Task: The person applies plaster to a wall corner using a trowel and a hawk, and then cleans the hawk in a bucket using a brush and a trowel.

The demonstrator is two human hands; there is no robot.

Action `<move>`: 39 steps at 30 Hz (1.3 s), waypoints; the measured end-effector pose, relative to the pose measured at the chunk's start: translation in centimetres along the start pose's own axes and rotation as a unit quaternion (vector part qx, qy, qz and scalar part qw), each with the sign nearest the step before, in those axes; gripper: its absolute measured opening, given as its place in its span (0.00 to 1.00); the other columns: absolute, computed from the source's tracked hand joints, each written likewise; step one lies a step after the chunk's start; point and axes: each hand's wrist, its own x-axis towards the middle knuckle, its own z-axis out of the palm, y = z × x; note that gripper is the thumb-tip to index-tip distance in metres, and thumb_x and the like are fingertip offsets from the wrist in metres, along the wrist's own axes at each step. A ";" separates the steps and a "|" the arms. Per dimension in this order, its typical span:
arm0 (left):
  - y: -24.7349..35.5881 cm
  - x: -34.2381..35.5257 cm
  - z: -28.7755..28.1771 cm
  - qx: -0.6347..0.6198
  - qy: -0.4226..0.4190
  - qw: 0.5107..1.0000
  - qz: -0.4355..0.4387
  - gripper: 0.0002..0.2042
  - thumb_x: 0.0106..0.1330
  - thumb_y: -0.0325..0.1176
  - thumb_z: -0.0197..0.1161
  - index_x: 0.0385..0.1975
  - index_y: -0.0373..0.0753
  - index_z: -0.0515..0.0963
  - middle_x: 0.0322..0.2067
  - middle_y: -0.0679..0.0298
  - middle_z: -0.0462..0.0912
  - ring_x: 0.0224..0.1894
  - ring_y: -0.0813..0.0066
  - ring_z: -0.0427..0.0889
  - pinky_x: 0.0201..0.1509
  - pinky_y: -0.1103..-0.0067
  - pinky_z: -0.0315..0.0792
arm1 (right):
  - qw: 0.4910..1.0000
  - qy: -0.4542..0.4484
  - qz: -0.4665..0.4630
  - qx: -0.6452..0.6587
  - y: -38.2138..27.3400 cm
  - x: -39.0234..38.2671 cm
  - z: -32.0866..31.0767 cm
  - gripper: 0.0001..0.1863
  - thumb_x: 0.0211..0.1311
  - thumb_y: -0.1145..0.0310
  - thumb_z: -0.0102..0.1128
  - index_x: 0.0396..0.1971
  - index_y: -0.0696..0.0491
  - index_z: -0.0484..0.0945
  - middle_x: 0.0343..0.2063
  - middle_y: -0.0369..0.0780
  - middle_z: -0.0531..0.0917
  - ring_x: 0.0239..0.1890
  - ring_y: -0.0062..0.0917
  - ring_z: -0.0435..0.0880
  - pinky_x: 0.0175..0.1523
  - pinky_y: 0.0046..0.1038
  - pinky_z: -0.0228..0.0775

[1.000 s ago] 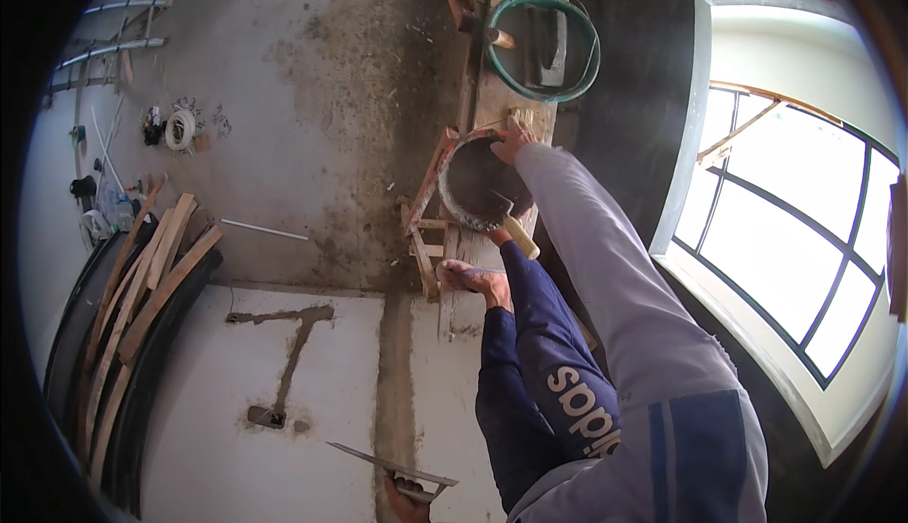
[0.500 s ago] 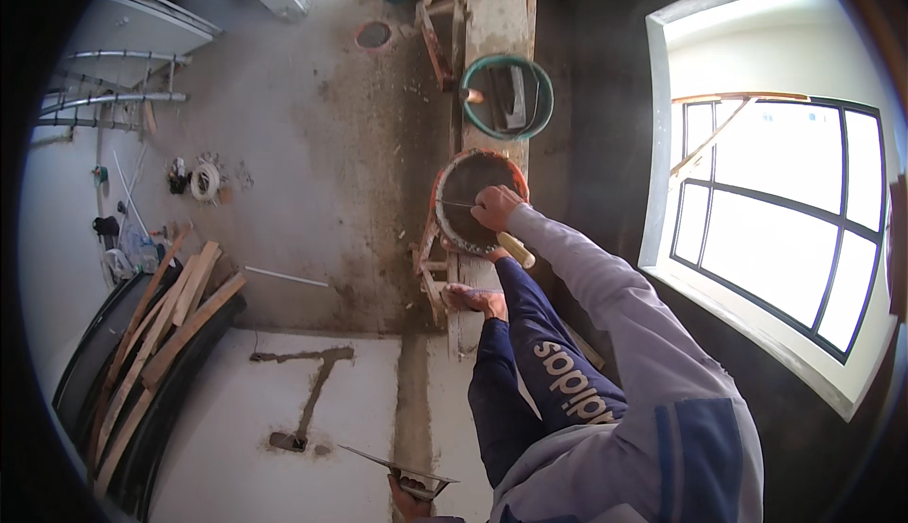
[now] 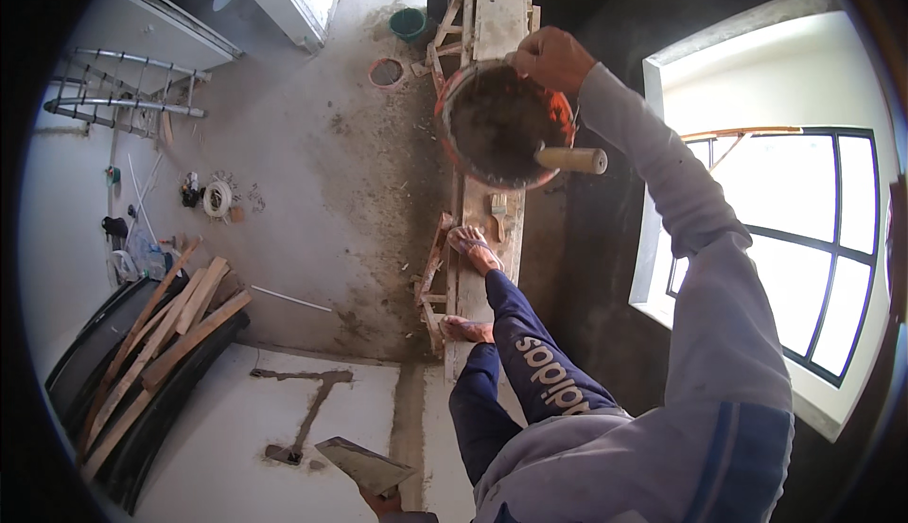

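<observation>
My right hand [image 3: 556, 58] is closed at the far rim of a red-orange bucket [image 3: 456, 149], apparently on its handle, and holds it up above the plank. Dark, wet-looking mortar [image 3: 492, 126] lies inside. A tool's wooden handle [image 3: 572, 159] sticks out over the bucket's right side; its other end is hidden in the mortar. Low in the picture, my left hand [image 3: 381, 501] grips a plastering trowel [image 3: 364, 464], its flat metal blade tilted up. Under my feet runs a wooden scaffold plank [image 3: 501, 12], with a paintbrush [image 3: 498, 216] lying on it near my front foot.
A window [image 3: 776, 230] fills the right wall. On the floor at far left stand a folded ladder [image 3: 132, 97], a coil of white cable [image 3: 217, 199] and boards [image 3: 180, 334] on a black sheet. A green bucket [image 3: 408, 24] and a round mortar container [image 3: 386, 73] stand ahead, below the plank.
My right hand has moved from inside the bucket to its far rim, and the bucket has come up off the plank. The trowel has turned to show its blade. The green bucket on the plank is hidden.
</observation>
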 end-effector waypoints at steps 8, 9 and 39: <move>-5.1 1.4 8.6 0.020 0.088 0.992 0.090 0.25 0.51 0.29 0.67 0.51 0.34 0.70 0.49 0.55 0.76 0.51 0.63 0.76 0.57 0.71 0.68 | 0.985 -0.026 0.005 -0.172 11.0 10.9 3.7 0.18 0.50 0.58 0.52 0.33 0.54 0.83 0.39 0.50 0.82 0.44 0.44 0.81 0.53 0.38 0.71; -4.5 1.6 9.8 -0.007 0.076 0.996 0.040 0.25 0.51 0.29 0.67 0.51 0.34 0.70 0.49 0.55 0.76 0.51 0.63 0.77 0.56 0.71 0.68 | 0.988 -0.006 0.064 -0.143 12.6 12.6 5.3 0.18 0.49 0.58 0.52 0.35 0.53 0.83 0.41 0.49 0.82 0.46 0.43 0.81 0.55 0.36 0.70; 2.5 16.8 23.4 -0.301 -0.060 0.856 -0.416 0.19 0.58 0.31 0.60 0.50 0.35 0.71 0.47 0.56 0.78 0.48 0.63 0.78 0.52 0.70 0.72 | 0.927 -0.289 0.231 -0.064 34.7 -12.5 45.3 0.20 0.57 0.53 0.53 0.40 0.54 0.79 0.37 0.51 0.82 0.42 0.46 0.82 0.47 0.43 0.73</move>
